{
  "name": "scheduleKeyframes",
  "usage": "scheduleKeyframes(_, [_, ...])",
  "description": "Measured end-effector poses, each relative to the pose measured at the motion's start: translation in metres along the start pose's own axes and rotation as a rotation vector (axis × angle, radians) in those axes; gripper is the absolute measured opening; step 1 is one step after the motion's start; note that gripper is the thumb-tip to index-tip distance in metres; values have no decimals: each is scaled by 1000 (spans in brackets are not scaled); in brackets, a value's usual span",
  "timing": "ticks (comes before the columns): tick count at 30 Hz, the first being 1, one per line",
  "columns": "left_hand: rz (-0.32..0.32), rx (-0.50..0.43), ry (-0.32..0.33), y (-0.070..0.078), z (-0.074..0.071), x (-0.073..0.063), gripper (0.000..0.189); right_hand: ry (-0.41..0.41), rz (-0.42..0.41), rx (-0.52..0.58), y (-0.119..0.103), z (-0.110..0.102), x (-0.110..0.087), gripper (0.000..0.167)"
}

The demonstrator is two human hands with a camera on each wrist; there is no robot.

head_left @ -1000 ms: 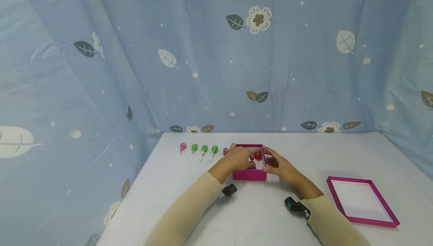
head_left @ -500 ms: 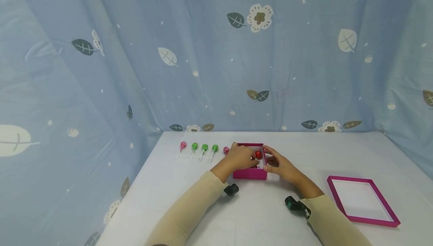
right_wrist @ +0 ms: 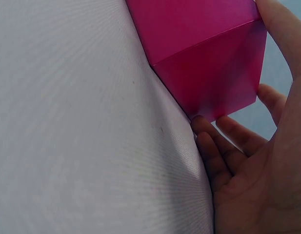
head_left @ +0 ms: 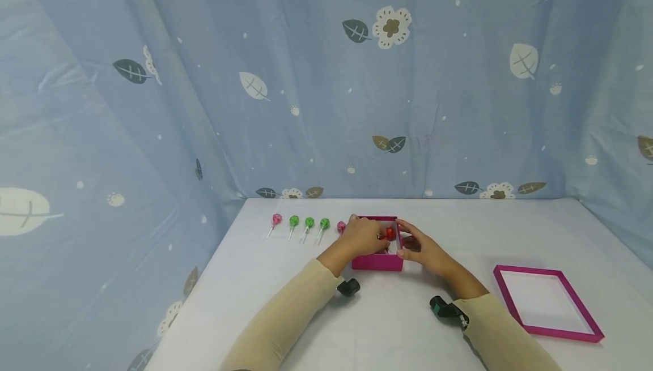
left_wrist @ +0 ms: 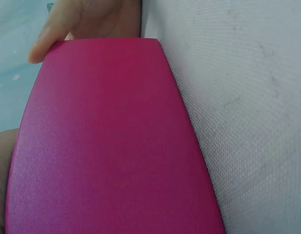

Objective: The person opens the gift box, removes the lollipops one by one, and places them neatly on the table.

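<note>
An uncovered magenta box (head_left: 377, 262) with a pale inside stands on the white table in the head view. My left hand (head_left: 359, 236) reaches over its left part, fingertips inside, pinching a small red wrapped lollipop (head_left: 381, 237) mostly hidden by the fingers. Beside those fingertips, another red ball-shaped sweet (head_left: 390, 233) lies inside the box. My right hand (head_left: 425, 251) holds the box's right end, thumb at the near corner and fingers along the side. The left wrist view is mostly filled by the box's front wall (left_wrist: 111, 136); the right wrist view shows fingers (right_wrist: 238, 136) touching its end.
Left of the box lie a pink lollipop (head_left: 276, 219) and several green lollipops (head_left: 309, 223) in a row. Another pink lollipop (head_left: 341, 226) sits close to my left hand. A magenta-rimmed lid (head_left: 548, 303) lies at the right. A blue patterned curtain (head_left: 326, 105) hangs behind the table.
The left hand's fingertips have shifted slightly right and the red thing at them shows higher up, beside the other red sweet. My right hand and the box stay almost in place.
</note>
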State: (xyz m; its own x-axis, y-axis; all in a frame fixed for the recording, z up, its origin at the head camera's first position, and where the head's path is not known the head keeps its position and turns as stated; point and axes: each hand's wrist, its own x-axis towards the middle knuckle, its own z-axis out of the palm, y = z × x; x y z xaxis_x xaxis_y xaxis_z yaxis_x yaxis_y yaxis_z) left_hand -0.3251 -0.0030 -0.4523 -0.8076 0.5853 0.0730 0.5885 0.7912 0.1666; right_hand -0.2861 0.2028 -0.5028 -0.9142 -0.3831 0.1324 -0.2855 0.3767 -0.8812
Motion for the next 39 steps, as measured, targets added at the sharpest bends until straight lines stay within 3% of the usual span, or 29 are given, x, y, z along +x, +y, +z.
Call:
scheduleKeyframes(5, [3,-81,58,-1,-1,-2,13,-10,-4,12,-18,-2,-6,80])
scheduleKeyframes(10, [-19,-151,102,-4,-2,-4,30,-25,-11,3,-37,-4,-11,78])
scheduleKeyframes(20, [-45,-176,136,-6,-9,-5,31,-1,-28,-9,-1,-1,0,78])
scheduleKeyframes(27, [-39,-248,138,-7,-13,-9,26,0,-36,-9,2,-2,1,79])
scheduleKeyframes(33, [7,-336,215,-9,-17,-12,22,3,-22,-3,2,-2,2,78])
scheduleKeyframes(39, [33,-323,272,-9,-20,-14,22,7,-27,-3,1,-2,1,77])
